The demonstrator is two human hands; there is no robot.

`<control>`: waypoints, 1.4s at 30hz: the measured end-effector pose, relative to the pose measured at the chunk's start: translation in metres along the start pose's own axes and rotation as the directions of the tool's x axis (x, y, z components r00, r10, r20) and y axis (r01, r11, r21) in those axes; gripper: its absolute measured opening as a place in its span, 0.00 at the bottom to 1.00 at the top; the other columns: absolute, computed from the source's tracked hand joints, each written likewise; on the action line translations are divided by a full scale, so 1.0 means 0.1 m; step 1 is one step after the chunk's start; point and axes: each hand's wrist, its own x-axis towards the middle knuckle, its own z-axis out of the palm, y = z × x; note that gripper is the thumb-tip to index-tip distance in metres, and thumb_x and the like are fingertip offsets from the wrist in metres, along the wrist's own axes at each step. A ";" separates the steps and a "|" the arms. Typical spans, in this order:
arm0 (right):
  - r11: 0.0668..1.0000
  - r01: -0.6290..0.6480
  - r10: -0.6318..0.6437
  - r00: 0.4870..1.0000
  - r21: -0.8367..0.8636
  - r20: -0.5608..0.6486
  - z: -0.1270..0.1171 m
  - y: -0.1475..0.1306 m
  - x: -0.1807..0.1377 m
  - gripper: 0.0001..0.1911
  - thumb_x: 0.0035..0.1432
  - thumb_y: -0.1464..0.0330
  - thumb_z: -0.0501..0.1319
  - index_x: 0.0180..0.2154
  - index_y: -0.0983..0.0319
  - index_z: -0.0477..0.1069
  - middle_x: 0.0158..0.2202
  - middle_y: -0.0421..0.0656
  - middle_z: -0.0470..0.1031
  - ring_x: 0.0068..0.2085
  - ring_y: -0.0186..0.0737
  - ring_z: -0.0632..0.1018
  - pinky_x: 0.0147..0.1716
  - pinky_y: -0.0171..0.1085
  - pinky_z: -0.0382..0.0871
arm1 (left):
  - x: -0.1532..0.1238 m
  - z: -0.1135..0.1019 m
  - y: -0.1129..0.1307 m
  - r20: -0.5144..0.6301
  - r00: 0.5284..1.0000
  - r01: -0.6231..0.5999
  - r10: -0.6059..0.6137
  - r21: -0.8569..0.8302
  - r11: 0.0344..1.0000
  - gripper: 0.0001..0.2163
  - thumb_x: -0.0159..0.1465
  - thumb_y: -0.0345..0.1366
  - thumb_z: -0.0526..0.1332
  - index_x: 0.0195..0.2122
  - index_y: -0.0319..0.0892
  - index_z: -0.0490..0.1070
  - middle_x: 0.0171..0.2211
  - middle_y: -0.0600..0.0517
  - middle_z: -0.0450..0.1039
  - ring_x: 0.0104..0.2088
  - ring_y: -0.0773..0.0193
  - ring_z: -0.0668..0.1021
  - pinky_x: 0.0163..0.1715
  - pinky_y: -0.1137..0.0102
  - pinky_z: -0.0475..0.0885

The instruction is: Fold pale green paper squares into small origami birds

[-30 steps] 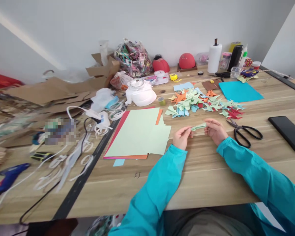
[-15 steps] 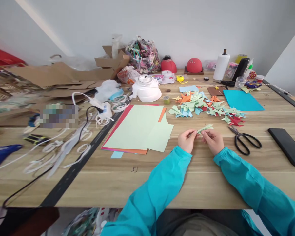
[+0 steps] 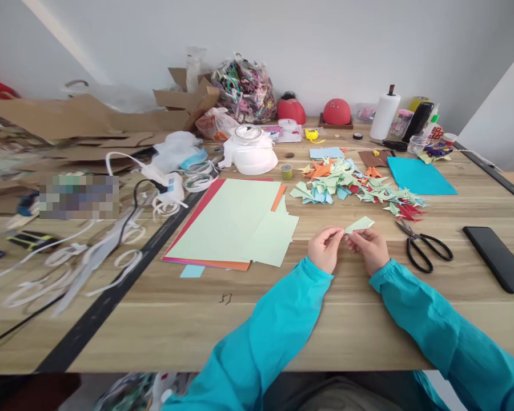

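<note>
Between my two hands is a small folded piece of pale green paper point(image 3: 360, 225), held just above the table. My left hand point(image 3: 325, 249) pinches its left end with thumb and fingertips. My right hand point(image 3: 370, 249) grips its lower right side, fingers closed. Beyond them lies a pile of folded paper cranes point(image 3: 338, 180) in green, orange, blue and red. Left of my hands, pale green sheets point(image 3: 227, 220) rest on red and orange ones. Black-handled scissors point(image 3: 420, 248) lie partly spread, right of my right hand.
A black phone point(image 3: 499, 258) lies at the right. Turquoise paper point(image 3: 420, 175) is behind the scissors. Leftward are a white power strip point(image 3: 170, 188), cords, white strips and cardboard point(image 3: 85, 117). Along the wall stand a stuffed plastic bag point(image 3: 244, 88), red domes and a white bottle point(image 3: 384, 117).
The folded paper has turned in my fingers and now shows a broader flat face. My hands stay nearly in place, while the view has shifted slightly to the right.
</note>
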 end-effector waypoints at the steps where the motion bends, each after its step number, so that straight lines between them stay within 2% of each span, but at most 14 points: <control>1: 1.000 -0.007 0.007 1.000 0.014 -0.006 0.00 0.00 0.00 0.14 0.37 0.63 0.69 0.25 0.65 0.71 0.18 0.39 0.74 0.18 0.30 0.71 0.18 0.30 0.61 | -0.01 0.00 0.00 0.003 1.000 -0.017 0.017 0.009 1.000 0.06 0.56 0.36 0.61 0.30 0.38 0.74 0.33 0.47 0.74 0.34 0.64 0.76 0.36 0.70 0.73; 8: 0.994 -0.066 0.066 0.998 0.088 0.005 0.00 -0.04 -0.01 0.12 0.38 0.64 0.70 0.22 0.65 0.72 0.20 0.41 0.75 0.19 0.29 0.71 0.19 0.30 0.62 | -0.01 0.00 -0.02 0.010 0.986 -0.165 0.165 0.074 0.983 0.05 0.57 0.33 0.60 0.29 0.39 0.74 0.32 0.47 0.74 0.35 0.65 0.76 0.36 0.71 0.73; 14: 0.984 -0.086 0.071 0.993 0.159 0.095 -0.04 -0.04 0.02 0.10 0.35 0.68 0.70 0.24 0.64 0.74 0.21 0.40 0.75 0.22 0.32 0.73 0.24 0.32 0.66 | -0.01 -0.05 -0.03 0.117 0.926 -0.374 0.358 0.163 0.913 0.05 0.57 0.28 0.59 0.31 0.38 0.75 0.34 0.45 0.75 0.36 0.64 0.77 0.37 0.68 0.73; 19: 0.994 -0.040 0.026 0.991 0.105 0.131 -0.07 -0.07 0.03 0.07 0.34 0.72 0.68 0.22 0.64 0.75 0.19 0.38 0.74 0.22 0.31 0.71 0.25 0.33 0.66 | -0.03 -0.10 0.06 0.177 0.907 -0.405 0.382 0.115 0.907 0.04 0.56 0.28 0.60 0.29 0.38 0.74 0.33 0.45 0.75 0.35 0.63 0.77 0.37 0.67 0.73; 22: 0.989 -0.050 0.025 0.984 0.136 0.178 -0.07 -0.11 0.02 0.05 0.34 0.73 0.67 0.21 0.64 0.74 0.19 0.39 0.74 0.21 0.32 0.71 0.24 0.33 0.65 | -0.02 -0.12 0.08 0.164 0.936 -0.326 0.310 0.080 0.942 0.04 0.56 0.30 0.60 0.29 0.39 0.74 0.31 0.46 0.75 0.34 0.62 0.77 0.37 0.67 0.72; 26: 0.978 -0.099 0.052 0.968 0.186 0.245 -0.07 -0.14 0.01 0.07 0.34 0.71 0.67 0.22 0.64 0.74 0.20 0.40 0.74 0.21 0.33 0.71 0.22 0.34 0.65 | 0.01 -0.11 0.04 0.086 0.995 -0.054 0.057 -0.042 0.998 0.07 0.56 0.37 0.60 0.27 0.39 0.73 0.28 0.47 0.74 0.29 0.63 0.76 0.27 0.71 0.73; 28: 0.977 -0.122 0.072 0.961 0.173 0.266 -0.08 -0.13 0.01 0.08 0.35 0.70 0.68 0.24 0.64 0.74 0.20 0.40 0.74 0.22 0.34 0.72 0.23 0.34 0.65 | 0.01 -0.10 0.04 0.131 0.987 0.112 -0.097 -0.112 0.987 0.09 0.54 0.40 0.61 0.26 0.38 0.72 0.23 0.50 0.72 0.23 0.66 0.74 0.20 0.72 0.70; 31: 0.985 -0.113 0.075 0.962 0.134 0.261 -0.09 -0.11 0.03 0.08 0.34 0.71 0.68 0.24 0.64 0.74 0.20 0.40 0.74 0.22 0.33 0.72 0.23 0.34 0.65 | 0.01 -0.08 0.06 0.247 0.934 0.305 -0.257 -0.180 0.935 0.11 0.50 0.41 0.64 0.26 0.37 0.71 0.16 0.54 0.68 0.15 0.69 0.69 0.14 0.74 0.66; 33: 0.986 -0.102 0.070 0.971 0.130 0.230 -0.09 -0.10 0.04 0.09 0.33 0.72 0.69 0.23 0.64 0.74 0.20 0.39 0.74 0.21 0.33 0.72 0.22 0.34 0.65 | 0.01 -0.07 0.09 0.268 0.920 0.343 -0.286 -0.197 0.918 0.11 0.49 0.40 0.65 0.25 0.37 0.70 0.15 0.55 0.68 0.14 0.71 0.69 0.14 0.74 0.66; 38: 0.989 -0.075 0.054 0.985 0.124 0.165 -0.07 -0.11 0.03 0.08 0.33 0.72 0.69 0.23 0.64 0.74 0.21 0.39 0.75 0.22 0.33 0.72 0.23 0.33 0.66 | 0.04 -0.07 0.11 0.221 0.939 0.308 -0.265 -0.195 0.931 0.09 0.47 0.37 0.66 0.24 0.37 0.70 0.15 0.55 0.68 0.13 0.72 0.69 0.15 0.76 0.64; 42: 0.993 -0.055 0.038 0.986 0.108 0.162 -0.09 -0.12 0.05 0.11 0.30 0.72 0.70 0.24 0.62 0.74 0.23 0.39 0.76 0.25 0.35 0.74 0.27 0.36 0.68 | 0.05 -0.08 0.10 0.235 0.930 0.333 -0.283 -0.210 0.919 0.10 0.45 0.37 0.67 0.23 0.37 0.70 0.15 0.55 0.69 0.14 0.72 0.69 0.15 0.75 0.66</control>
